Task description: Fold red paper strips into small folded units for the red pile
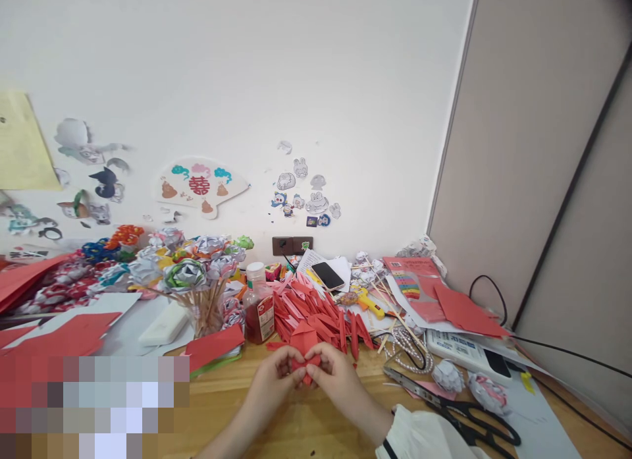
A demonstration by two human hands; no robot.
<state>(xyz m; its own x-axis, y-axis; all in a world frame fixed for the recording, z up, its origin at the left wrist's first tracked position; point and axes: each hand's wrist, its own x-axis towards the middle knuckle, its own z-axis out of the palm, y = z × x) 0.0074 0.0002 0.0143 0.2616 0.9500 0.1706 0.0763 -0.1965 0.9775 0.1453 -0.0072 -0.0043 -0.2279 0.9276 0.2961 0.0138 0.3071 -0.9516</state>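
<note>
A small piece of folded red paper [307,365] is pinched between my two hands, just above the wooden table. My left hand [276,373] grips its left side with thumb and fingertips. On the opposite side my right hand [333,375] does the same, thumb in front. Part of the paper is covered by my fingers. Directly behind my hands lies a heap of folded red paper strips [311,301], some of them pink inside. A larger red piece [303,337] stands out just beyond my fingertips.
Left of the heap stand a bottle of dark red liquid [259,307] and a bunch of wooden sticks [205,311]. Paper flowers [185,274] pile up behind. Black-handled scissors [459,413], a bead string [407,347], a yellow glue gun [368,302] and a phone [328,275] lie rightward.
</note>
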